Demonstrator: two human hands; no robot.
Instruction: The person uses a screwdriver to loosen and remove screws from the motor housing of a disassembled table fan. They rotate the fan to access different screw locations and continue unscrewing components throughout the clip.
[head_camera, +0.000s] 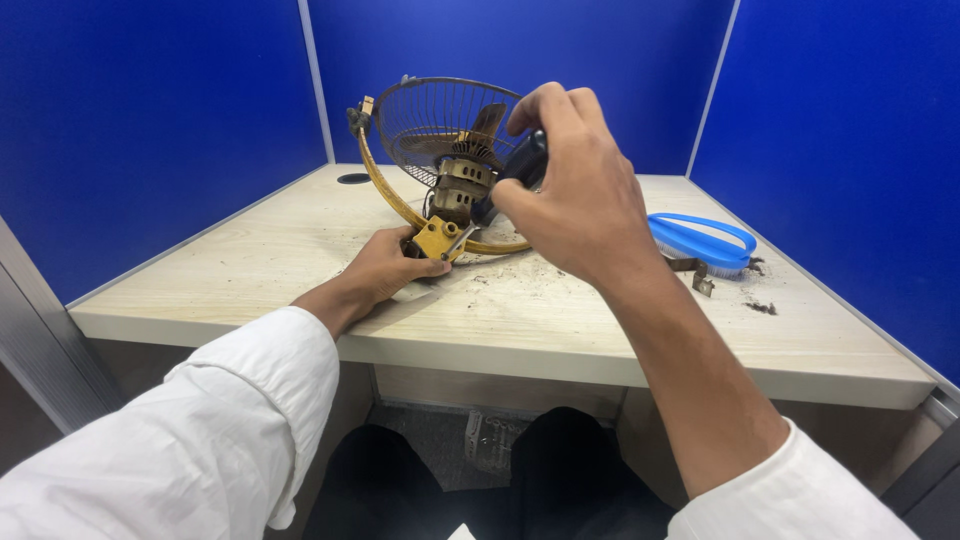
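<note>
I am pinning the old fan (445, 165) to the bench (520, 320), my left hand (385, 265) clamped on its yellow base block (437, 238). My right hand (580, 185) is closed around a black tool handle (525, 160) aimed at the motor. I am bracing firmly and keeping the tool straight so it doesn't slip on the dusty metal.

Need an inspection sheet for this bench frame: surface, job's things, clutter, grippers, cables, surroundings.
Surface: pale wood-grain desk, dusted with dark debris.
Job's things: old yellow fan lying tilted, wire guard and motor exposed; black tool handle pointed at the motor.
Clutter: blue scrub brush; small metal bracket; dirt crumbs.
Grippers: left hand grips the fan's yellow base; right hand wraps the handle.
Cables: nothing seen.
Surroundings: blue partition walls; round desk grommet.
</note>
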